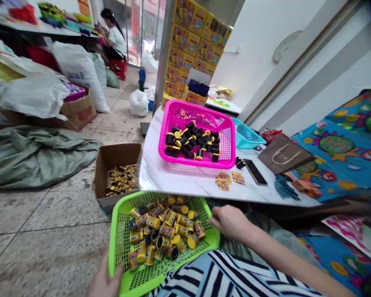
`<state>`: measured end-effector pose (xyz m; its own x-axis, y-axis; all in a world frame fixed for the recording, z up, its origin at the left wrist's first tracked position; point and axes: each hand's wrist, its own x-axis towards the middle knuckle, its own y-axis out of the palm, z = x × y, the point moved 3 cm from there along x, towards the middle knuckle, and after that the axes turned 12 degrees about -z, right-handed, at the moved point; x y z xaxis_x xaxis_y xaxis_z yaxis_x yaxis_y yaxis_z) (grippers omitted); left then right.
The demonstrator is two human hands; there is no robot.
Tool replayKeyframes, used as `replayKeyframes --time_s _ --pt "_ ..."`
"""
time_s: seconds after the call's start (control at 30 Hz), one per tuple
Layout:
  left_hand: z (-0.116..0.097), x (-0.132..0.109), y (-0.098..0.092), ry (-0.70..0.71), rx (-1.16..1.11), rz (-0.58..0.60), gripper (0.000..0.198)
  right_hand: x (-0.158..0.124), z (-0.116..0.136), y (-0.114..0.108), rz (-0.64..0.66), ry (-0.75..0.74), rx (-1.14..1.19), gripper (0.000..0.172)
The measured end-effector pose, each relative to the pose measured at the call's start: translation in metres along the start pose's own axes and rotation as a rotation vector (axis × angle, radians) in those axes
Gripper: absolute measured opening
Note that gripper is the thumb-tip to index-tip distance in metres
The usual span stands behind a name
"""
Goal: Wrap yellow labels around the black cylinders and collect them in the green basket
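The left hand (103,278) is at the bottom edge of the view, curled around the near side of the green plastic basket (120,231), and it seems to grip the rim, though the frame cuts off most of the hand and the fingers are hard to make out. The basket sits low in front of the person, over their lap, and it holds a loose heap of small yellow-and-black tubes (163,231). The right hand (230,222) is relaxed and partly open, with its fingers reaching toward the basket's right edge. It holds nothing, and the fingertips (212,220) are right by the rim, but I cannot tell whether they touch it. A striped sleeve (222,276) covers the person's body below. Just ahead stands a white marble table (160,173) with a pink basket (225,152) of black-and-yellow tubes (190,142), a few small packets (227,179), a phone (255,171), a blue basket (247,136) and a brown paper bag (284,154). To the left, on the floor, is a cardboard box (111,159) holding more small pieces. Farther off rise stacked yellow cartons (191,53), white sacks (80,70) and a seated co-worker (113,41), whose hands are too small to make out.
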<state>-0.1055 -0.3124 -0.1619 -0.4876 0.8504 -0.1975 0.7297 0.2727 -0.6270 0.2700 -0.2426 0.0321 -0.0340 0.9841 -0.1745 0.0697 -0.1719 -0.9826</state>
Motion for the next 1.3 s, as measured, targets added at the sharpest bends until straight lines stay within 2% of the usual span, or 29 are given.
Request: replayKeyframes --time_s 0.1,0.17,0.23,0.33,0.43,0.5,0.53,0.6,0.7,0.77,0.83,0.93,1.03,1.13,1.2,1.3 --pt "-0.011 -0.017 0.006 -0.007 0.059 -0.062 0.065 0.012 -0.034 -0.027 -0.420 -0.003 0.197 0.037" --pt "-0.022 -0.024 0.009 0.000 0.093 -0.085 0.067 0.026 -0.064 -0.032 -0.658 0.023 0.273 0.033" --pt "-0.036 -0.029 0.009 0.044 0.144 -0.137 0.070 0.042 -0.090 -0.023 -0.715 0.029 0.370 0.030" --pt "-0.062 -0.035 0.004 0.249 0.180 -0.262 0.074 0.058 -0.111 -0.001 -0.697 0.007 0.565 0.022" --pt "-0.091 -0.047 -0.003 0.458 0.125 -0.420 0.059 0.061 -0.118 0.012 -0.751 -0.025 0.691 0.016" --pt "-0.114 -0.058 -0.003 0.510 0.028 -0.465 0.045 0.059 -0.120 0.016 -0.811 -0.026 0.771 0.015" --pt "-0.128 -0.063 -0.001 0.518 -0.041 -0.451 0.040 0.057 -0.121 0.017 -0.861 -0.010 0.819 0.015" --pt "-0.163 -0.073 0.010 0.511 -0.209 -0.328 0.033 0.051 -0.120 0.017 -1.001 0.042 0.922 0.014" --pt "-0.223 -0.087 0.039 0.422 -0.394 -0.004 0.030 0.035 -0.100 0.011 -1.180 0.032 1.058 0.011" --pt "-0.259 -0.096 0.062 0.382 -0.527 0.201 0.031 0.021 -0.075 0.005 -1.185 -0.075 1.131 0.007" --pt "-0.281 -0.102 0.080 0.333 -0.650 0.321 0.032 0.008 -0.049 0.001 -1.130 -0.181 1.191 0.008" --pt "-0.286 -0.106 0.093 0.267 -0.761 0.332 0.030 -0.010 -0.022 0.004 -1.056 -0.265 1.256 0.010" --pt "-0.270 -0.107 0.092 0.206 -0.764 0.296 0.025 -0.021 -0.014 0.013 -0.944 -0.311 1.274 0.011" --pt "-0.253 -0.103 0.087 0.136 -0.772 0.311 0.027 -0.025 -0.010 0.022 -0.820 -0.351 1.251 0.010" --pt "-0.248 -0.097 0.084 0.108 -0.799 0.321 0.030 -0.024 -0.007 0.026 -0.828 -0.339 1.223 0.010" --pt "-0.248 -0.088 0.083 0.113 -0.797 0.343 0.032 -0.017 0.003 0.030 -0.915 -0.297 1.167 0.011"
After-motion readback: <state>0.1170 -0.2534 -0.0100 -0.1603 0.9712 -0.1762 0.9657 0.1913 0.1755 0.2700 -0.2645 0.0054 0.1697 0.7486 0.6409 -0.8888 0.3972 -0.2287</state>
